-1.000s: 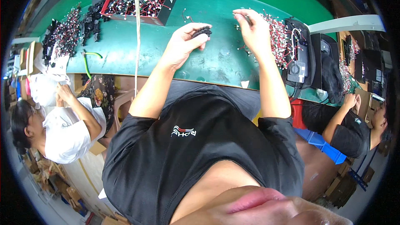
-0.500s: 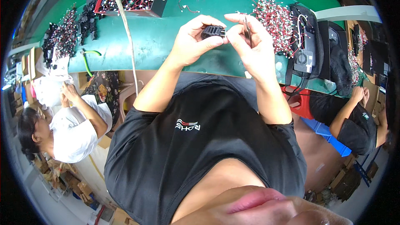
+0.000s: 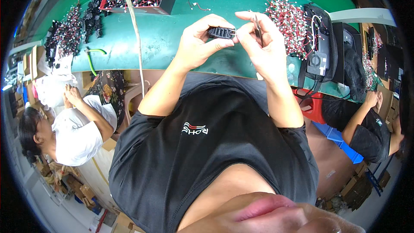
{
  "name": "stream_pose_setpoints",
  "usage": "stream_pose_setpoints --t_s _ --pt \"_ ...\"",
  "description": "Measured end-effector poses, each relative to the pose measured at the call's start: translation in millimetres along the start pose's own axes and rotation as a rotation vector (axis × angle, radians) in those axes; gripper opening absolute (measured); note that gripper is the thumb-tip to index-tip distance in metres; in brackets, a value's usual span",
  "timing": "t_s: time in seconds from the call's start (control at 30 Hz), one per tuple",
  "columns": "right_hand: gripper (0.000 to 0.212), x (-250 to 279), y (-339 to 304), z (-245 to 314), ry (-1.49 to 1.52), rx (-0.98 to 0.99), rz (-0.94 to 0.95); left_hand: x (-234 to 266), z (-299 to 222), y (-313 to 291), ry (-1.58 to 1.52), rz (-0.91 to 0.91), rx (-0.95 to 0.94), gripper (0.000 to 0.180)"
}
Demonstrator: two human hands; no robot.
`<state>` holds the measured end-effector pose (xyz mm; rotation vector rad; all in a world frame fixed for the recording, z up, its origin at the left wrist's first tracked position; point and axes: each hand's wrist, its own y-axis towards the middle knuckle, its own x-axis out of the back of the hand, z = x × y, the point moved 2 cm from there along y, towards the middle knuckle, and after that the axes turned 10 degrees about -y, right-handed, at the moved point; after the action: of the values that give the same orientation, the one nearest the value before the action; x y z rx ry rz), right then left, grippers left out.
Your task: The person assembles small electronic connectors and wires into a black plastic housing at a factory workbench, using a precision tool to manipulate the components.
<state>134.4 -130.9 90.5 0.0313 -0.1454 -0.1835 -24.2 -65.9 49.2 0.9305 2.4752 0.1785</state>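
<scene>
A small black slotted plastic housing (image 3: 221, 33) is gripped between the thumb and fingers of my left hand (image 3: 192, 44), above the green table. Light-coloured pins or wires stick out of its right end. At that end, the thumb and a fingertip of my right hand (image 3: 268, 52) pinch together, touching or nearly touching it. Whatever they pinch is too small to make out. A pair of dark tweezers (image 3: 258, 29) also sits in my right hand, held against the palm side with the tips pointing away from me. My right index finger is stretched out.
Red-and-black wires with white connectors lie in a pile (image 3: 288, 28) to the right, beside a black bag (image 3: 331, 56). A box (image 3: 161, 10) of similar wires stands far left, near green-handled pliers (image 3: 91, 60). A pole (image 3: 133, 21) crosses the table. Co-workers sit on both sides.
The black housing has turned a little in my left hand, so more of its slotted face shows. Both hands stay close together, and the whole view has shifted slightly.
</scene>
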Motion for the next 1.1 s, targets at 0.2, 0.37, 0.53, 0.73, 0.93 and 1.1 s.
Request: stream_pose_setpoints --t_s 0.2,0.37,0.53,0.73,0.93,1.1 --pt "0.033 0 -2 -1 -0.023 0.035 -0.002 -1 -1 -2 -0.022 -0.05 0.027 0.029" --pt "0.034 0 -4 2 -0.032 0.035 0.02 -1 -2 -2 -0.045 -0.05 0.037 0.028" --pt "0.035 1 -5 3 -0.04 -0.011 0.041 4 0 -4 0.051 -0.021 0.013 0.028" --pt "0.034 -2 -6 1 0.05 -0.031 0.074 4 -2 -6 0.141 -0.014 0.011 0.028" --pt "0.034 2 -3 -3 -0.042 -0.07 0.183 11 -10 -4 0.376 0.099 0.016 0.029" --pt "0.034 -4 -3 -7 0.032 -0.08 0.171 10 -9 -3 0.44 0.127 0.01 0.029"
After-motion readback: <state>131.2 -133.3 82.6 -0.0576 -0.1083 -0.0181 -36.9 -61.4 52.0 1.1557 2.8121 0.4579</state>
